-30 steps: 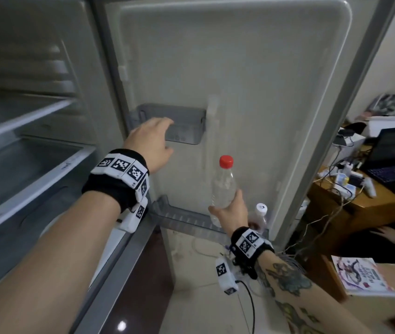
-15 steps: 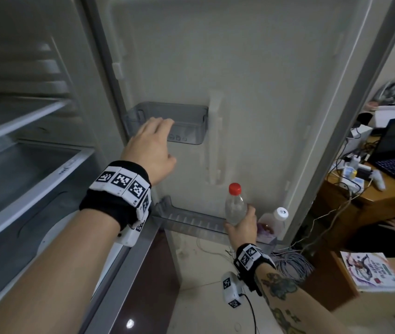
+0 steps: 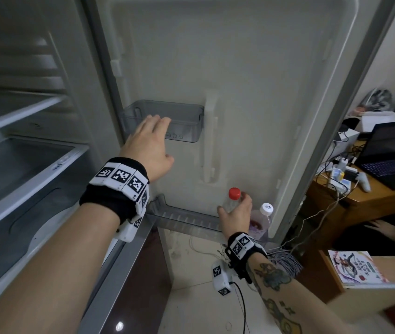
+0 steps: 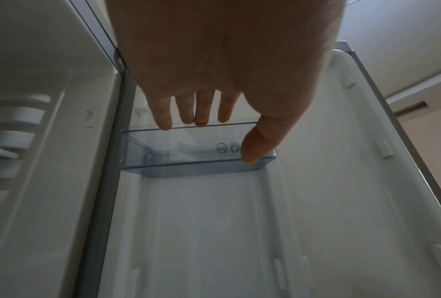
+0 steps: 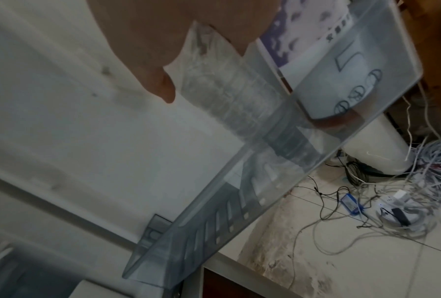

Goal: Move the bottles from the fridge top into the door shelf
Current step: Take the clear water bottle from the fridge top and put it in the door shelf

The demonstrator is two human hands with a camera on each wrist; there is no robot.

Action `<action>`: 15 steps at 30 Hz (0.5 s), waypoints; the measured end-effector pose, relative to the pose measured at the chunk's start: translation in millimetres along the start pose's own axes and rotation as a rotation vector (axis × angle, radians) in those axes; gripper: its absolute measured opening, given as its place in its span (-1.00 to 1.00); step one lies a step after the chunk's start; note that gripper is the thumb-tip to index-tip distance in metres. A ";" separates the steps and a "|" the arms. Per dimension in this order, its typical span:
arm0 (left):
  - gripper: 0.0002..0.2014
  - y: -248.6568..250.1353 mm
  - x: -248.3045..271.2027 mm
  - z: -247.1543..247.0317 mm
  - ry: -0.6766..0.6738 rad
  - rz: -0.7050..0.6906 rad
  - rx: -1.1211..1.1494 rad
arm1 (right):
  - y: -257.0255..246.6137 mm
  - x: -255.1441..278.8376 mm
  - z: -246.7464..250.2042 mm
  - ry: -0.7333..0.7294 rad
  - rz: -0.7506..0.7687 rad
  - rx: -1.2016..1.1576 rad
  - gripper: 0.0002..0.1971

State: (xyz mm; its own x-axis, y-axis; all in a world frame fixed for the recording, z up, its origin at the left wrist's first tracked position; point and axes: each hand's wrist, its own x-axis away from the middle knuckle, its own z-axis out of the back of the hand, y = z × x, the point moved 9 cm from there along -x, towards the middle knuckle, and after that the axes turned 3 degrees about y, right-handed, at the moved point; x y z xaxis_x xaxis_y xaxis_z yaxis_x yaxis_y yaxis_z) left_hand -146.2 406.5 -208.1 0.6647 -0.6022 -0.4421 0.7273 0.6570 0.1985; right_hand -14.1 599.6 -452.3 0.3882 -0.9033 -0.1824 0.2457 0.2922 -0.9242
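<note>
My right hand [image 3: 236, 213] grips a clear bottle with a red cap [image 3: 233, 197] low inside the bottom door shelf [image 3: 182, 216], upright. In the right wrist view the clear bottle [image 5: 229, 94] stands behind the shelf's transparent front wall [image 5: 239, 181]. A white-capped bottle with a purple label [image 3: 262, 219] stands in the same shelf just to the right. My left hand [image 3: 152, 144] is open, its straight fingers [image 4: 163, 119] at the rim of the small upper door bin [image 3: 187, 116], thumb against its front.
The fridge interior with shelves [image 3: 23, 169] is on the left. A wooden desk with a laptop [image 3: 394, 155] and cables stands at the right, another person's hand [image 3: 384, 229] below it. A book [image 3: 355, 267] lies on a box. Loose cables [image 5: 392, 201] cover the floor.
My right hand has lowered the red-capped bottle down into the bottom door shelf beside the white-capped bottle. The left hand has stayed at the upper bin.
</note>
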 end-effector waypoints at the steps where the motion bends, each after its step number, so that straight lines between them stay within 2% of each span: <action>1: -0.22 -0.2 -0.4 0.0 -0.002 0.003 0.000 | -4.8 -2.4 0.8 0.003 0.015 0.002 -0.19; 15: -0.21 -1.2 9.9 10.5 -0.065 0.042 -0.039 | -61.6 -7.1 11.7 -0.064 0.108 0.042 -0.20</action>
State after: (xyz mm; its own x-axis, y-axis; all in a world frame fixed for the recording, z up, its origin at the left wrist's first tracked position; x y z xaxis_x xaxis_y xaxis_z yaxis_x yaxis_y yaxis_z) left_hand -138.7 395.0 -203.6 0.7052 -0.6009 -0.3763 0.6921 0.6987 0.1812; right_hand -21.6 591.7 -390.1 0.4703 -0.8441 -0.2574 0.2358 0.4013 -0.8851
